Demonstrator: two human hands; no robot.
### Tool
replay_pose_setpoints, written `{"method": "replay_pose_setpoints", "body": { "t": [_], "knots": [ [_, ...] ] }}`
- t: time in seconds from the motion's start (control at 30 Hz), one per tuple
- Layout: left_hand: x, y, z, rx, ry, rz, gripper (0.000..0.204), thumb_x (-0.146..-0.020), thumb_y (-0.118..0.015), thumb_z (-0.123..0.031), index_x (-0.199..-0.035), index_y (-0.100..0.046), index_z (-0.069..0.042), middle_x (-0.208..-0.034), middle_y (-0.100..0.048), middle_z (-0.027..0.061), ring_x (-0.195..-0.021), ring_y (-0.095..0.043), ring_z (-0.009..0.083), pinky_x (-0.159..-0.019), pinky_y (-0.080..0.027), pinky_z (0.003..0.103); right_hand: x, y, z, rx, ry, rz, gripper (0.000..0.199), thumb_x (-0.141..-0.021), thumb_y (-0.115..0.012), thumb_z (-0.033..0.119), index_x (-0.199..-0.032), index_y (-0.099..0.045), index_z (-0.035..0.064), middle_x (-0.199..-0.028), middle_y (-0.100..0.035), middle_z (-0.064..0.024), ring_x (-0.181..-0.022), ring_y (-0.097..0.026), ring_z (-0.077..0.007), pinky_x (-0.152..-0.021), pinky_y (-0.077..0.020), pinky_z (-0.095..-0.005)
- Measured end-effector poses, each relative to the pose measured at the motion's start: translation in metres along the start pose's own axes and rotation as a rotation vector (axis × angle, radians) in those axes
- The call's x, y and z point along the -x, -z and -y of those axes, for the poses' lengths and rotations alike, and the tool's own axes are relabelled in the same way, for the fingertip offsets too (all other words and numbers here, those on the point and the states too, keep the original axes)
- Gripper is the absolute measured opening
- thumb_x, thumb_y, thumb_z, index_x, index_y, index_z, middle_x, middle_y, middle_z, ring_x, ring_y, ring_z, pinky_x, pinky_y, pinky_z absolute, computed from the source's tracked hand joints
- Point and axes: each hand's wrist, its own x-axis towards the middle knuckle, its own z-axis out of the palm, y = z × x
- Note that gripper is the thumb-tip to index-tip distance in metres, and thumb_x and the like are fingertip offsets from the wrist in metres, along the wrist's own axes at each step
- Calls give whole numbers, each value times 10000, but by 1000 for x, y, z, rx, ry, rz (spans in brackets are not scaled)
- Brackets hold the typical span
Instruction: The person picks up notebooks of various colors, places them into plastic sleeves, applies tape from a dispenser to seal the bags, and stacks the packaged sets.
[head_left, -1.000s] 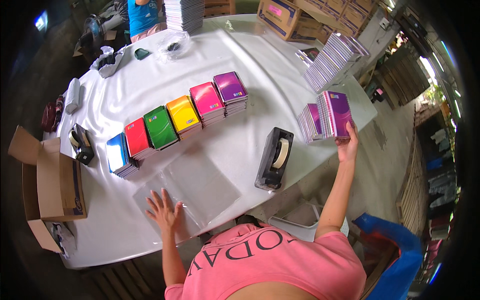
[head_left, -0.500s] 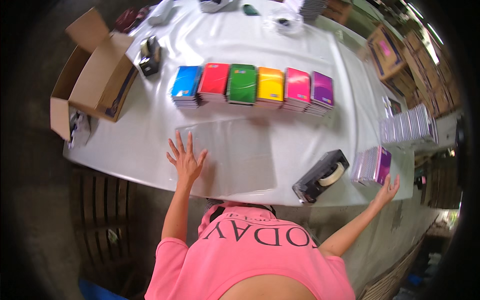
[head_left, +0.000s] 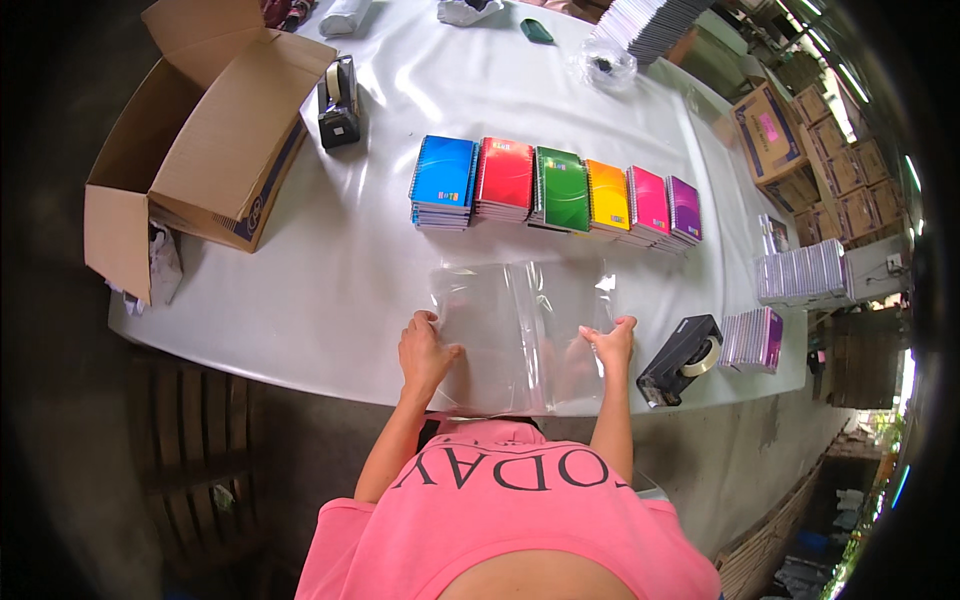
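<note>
Right hand (head_left: 611, 348) is off purple notebooks (head_left: 747, 340) at right, now pinching clear film (head_left: 490, 335) at centre; left hand (head_left: 425, 355) too. Likely straightening; next needs even tension.

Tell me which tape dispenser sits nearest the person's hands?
The tape dispenser just right of the right hand; the other one stands farther back, beside the open cardboard box.

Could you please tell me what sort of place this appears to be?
Probably a packing area in a workshop or warehouse: colourful notebook stacks and black tape dispensers stand on a large white-covered table, with cartons piled beyond it.
</note>
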Motion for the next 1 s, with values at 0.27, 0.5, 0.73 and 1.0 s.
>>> {"method": "replay_pose_setpoints", "body": {
  "t": [0.27,0.5,0.73,1.0],
  "knots": [
    [-37,-13,17,162,-169,74,337,-713,-668,-59,-989,-477,-40,-842,-572,134,-779,-572,285,-686,-464,392,5,8,-15,-736,-127,190,389,-795,-669,-15,-1160,-533,0,-913,-649,-105,-788,-627,-135,-651,-497,-238],
    [-84,6,12,392,-149,110,687,-649,-688,23,-1259,-385,-66,-1035,-545,146,-812,-613,217,-677,-510,328,-8,-7,-16,-424,-60,-51,273,-809,-681,96,-1064,-608,29,-824,-665,-78,-722,-636,-213,-659,-501,-322],
    [-69,12,19,324,-217,-35,880,-648,-776,-98,-1391,-305,-109,-1243,-412,187,-1108,-493,299,-865,-478,403,20,-4,113,-73,727,-320,518,-745,-726,200,-1220,-534,122,-1205,-516,-133,-1153,-477,-314,-937,-407,-415],
    [-88,83,23,466,-114,-154,673,-726,-737,-183,-1320,-434,-91,-1278,-430,156,-1164,-470,307,-901,-443,407,26,-70,306,291,1178,87,836,-663,-797,317,-1388,-383,263,-1453,-313,-158,-1331,-292,-404,-1060,-334,-453]
  ]
}}
